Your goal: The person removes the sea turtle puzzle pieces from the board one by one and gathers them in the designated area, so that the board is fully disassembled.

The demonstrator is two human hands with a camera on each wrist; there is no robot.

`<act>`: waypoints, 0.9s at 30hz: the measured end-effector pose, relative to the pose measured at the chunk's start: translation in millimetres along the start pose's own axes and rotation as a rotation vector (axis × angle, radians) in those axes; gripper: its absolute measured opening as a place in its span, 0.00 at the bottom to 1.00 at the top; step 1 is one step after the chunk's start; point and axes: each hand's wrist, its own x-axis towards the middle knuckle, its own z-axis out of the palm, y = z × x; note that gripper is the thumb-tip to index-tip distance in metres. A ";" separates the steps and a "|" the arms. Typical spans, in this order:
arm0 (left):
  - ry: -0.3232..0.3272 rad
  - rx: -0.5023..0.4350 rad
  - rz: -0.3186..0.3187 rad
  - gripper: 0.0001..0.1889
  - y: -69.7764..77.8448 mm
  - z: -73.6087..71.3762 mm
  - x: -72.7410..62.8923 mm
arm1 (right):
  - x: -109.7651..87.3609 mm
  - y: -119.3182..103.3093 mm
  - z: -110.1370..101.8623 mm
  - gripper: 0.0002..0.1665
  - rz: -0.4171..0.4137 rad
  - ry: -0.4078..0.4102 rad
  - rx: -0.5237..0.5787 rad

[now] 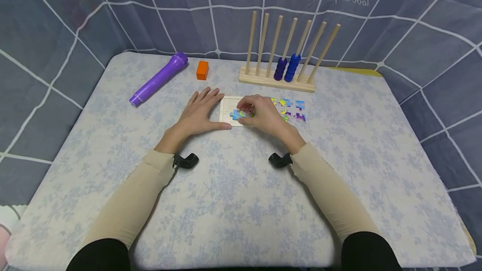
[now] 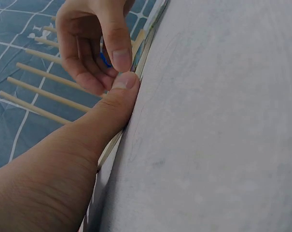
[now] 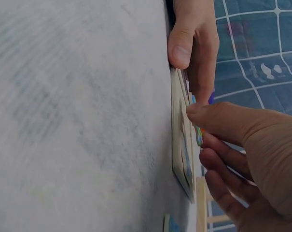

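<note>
A shallow wooden puzzle tray [image 1: 221, 112] lies on the table between the hands. Inside it, toward the left, is a light blue jigsaw piece [image 1: 235, 114]. With fingers spread, my left hand [image 1: 199, 114] rests against the tray's left side, its thumb along the near left corner. My right hand [image 1: 263, 114] is over the tray's right part, pinching a small colourful jigsaw piece [image 3: 199, 137] between thumb and fingers. That hand hides much of the tray in the head view. Several loose jigsaw pieces [image 1: 300, 117] lie just right of the tray, partly behind the right hand.
A wooden counting rack [image 1: 276, 82] with upright pegs stands at the back, dark purple and blue beads on two pegs. An orange block [image 1: 202, 70] and a purple toy microphone [image 1: 160, 79] lie at the back left. Grey checked cloth [image 1: 180, 28] hangs behind the table.
</note>
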 end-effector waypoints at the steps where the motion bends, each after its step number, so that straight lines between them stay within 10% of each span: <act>1: -0.001 0.001 0.000 0.58 0.4 -0.2 0.1 | -1.8 0.0 -1.5 0.18 -0.005 0.007 0.006; 27: 0.004 0.010 0.003 0.59 3.0 0.7 -1.1 | -110.3 39.4 -57.1 0.19 -0.017 0.171 -0.012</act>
